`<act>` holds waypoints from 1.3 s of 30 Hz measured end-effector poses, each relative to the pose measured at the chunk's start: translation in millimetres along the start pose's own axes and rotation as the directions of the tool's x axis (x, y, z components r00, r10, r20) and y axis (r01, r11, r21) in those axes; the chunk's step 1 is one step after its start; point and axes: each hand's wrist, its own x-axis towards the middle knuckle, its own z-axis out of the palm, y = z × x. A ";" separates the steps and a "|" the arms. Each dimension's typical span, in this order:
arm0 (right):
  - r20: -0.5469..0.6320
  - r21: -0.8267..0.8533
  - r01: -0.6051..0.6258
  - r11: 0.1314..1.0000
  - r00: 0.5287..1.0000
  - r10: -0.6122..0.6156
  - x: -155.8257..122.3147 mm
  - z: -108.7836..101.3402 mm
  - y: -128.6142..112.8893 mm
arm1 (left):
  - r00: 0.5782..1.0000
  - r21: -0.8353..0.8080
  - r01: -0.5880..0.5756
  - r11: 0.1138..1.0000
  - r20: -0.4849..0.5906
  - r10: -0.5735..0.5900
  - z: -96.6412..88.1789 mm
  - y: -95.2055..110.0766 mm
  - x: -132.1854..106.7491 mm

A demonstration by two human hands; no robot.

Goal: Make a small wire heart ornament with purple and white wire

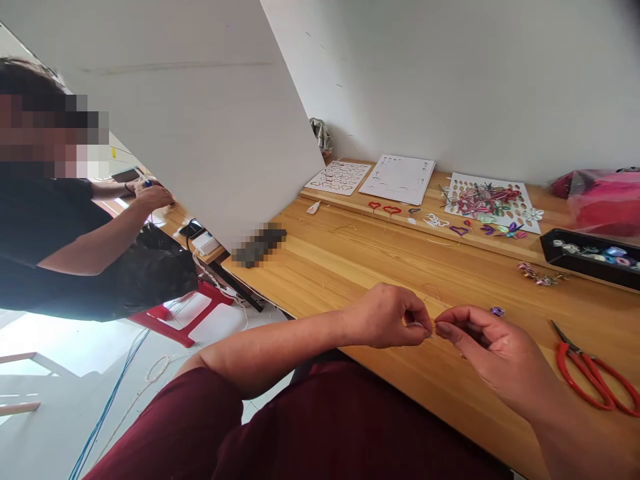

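Observation:
My left hand (387, 317) is closed in a pinch, its thumb and forefinger pressed together over the wooden table. Almost touching it, my right hand (487, 340) pinches too, thumb against forefinger. Between the fingertips there is something very fine; a thin strand (437, 297), wire or thread, curves up faintly just behind them. Just beyond my right hand lies a small purple spool-like piece (497, 311). Scissors with red handles (590, 373) rest to the right of that hand, blades pointing away from me.
A black tray (590, 257) holds small coloured pieces, with a beaded strand (543, 275) near it. Along the back ledge lie patterned sheets (397, 179), heart shapes (393, 210), and wire flowers (510, 230). A white partition (200, 120) separates a co-worker (60, 247) at left.

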 end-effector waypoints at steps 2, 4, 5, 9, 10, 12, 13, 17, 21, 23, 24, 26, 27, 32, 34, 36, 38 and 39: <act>-0.016 0.051 -0.006 0.999 1.000 0.007 1.4 -6.4 -0.3 | 1.000 -0.011 -0.014 1.000 -0.006 0.014 -0.3 0.5 6.7; -0.046 0.069 -0.015 0.997 0.999 0.018 3.7 -12.8 -3.2 | 0.999 -0.033 -0.033 0.999 -0.019 0.032 -2.2 0.0 12.6; -0.069 0.068 -0.015 0.998 0.997 0.020 5.2 -16.0 -5.3 | 0.999 -0.049 -0.037 0.998 -0.023 0.036 -3.7 -0.5 15.4; -0.226 0.083 -0.004 0.997 0.974 0.022 13.1 -27.9 -14.9 | 0.999 -0.093 -0.019 0.995 -0.049 0.015 -11.1 -3.2 27.6; -0.257 0.113 -0.001 0.994 0.966 0.030 15.7 -30.4 -16.3 | 0.997 -0.096 -0.016 0.995 -0.077 0.009 -12.9 -3.8 31.1; -0.305 0.187 0.042 0.981 0.952 0.017 21.5 -34.7 -16.4 | 0.993 -0.079 -0.049 0.996 -0.108 0.041 -15.5 -5.1 38.1; -0.311 0.214 0.048 0.976 0.950 0.021 24.4 -36.4 -15.1 | 0.990 -0.069 -0.071 0.995 -0.124 0.062 -16.2 -5.5 41.5; -0.355 0.256 0.067 0.964 0.934 0.029 33.4 -38.9 -5.4 | 0.984 -0.024 -0.131 0.991 -0.122 0.127 -13.3 -6.1 53.0; -0.366 0.242 0.073 0.968 0.931 0.021 40.0 -34.1 1.1 | 0.981 -0.027 -0.153 0.988 -0.122 0.149 -1.7 -9.9 66.5; -0.354 0.251 0.079 0.965 0.935 0.015 43.1 -30.7 2.8 | 0.984 -0.053 -0.145 0.988 -0.109 0.139 4.3 -14.2 74.5; -0.349 0.255 0.080 0.964 0.937 0.014 44.4 -29.3 3.8 | 0.987 -0.068 -0.134 0.989 -0.098 0.127 6.6 -16.9 78.2; -0.338 0.251 0.079 0.965 0.941 0.010 45.9 -27.6 6.8 | 0.993 -0.101 -0.086 0.991 -0.086 0.078 9.7 -23.1 84.6; -0.329 0.238 0.079 0.968 0.944 0.003 46.0 -27.4 8.7 | 0.996 -0.121 -0.051 0.991 -0.083 0.041 10.5 -26.6 87.0; -0.264 0.043 0.051 0.998 0.964 -0.038 39.9 -29.3 14.7 | 0.991 -0.269 0.120 0.956 -0.023 -0.131 12.0 -44.3 92.2; -0.265 -0.078 0.024 0.997 0.963 -0.044 36.8 -29.8 12.2 | 0.984 -0.326 0.171 0.930 0.013 -0.177 13.2 -49.9 92.0; -0.272 -0.173 0.012 0.985 0.961 -0.059 34.6 -30.2 8.1 | 0.977 -0.367 0.208 0.907 0.039 -0.208 14.4 -53.7 91.4; -0.285 -0.221 0.006 0.975 0.956 -0.070 33.5 -30.6 4.9 | 0.972 -0.392 0.233 0.890 0.056 -0.230 15.2 -56.1 91.0; -0.298 -0.232 -0.001 0.973 0.952 -0.070 33.1 -30.9 4.3 | 0.969 -0.400 0.245 0.883 0.061 -0.241 15.5 -56.9 90.9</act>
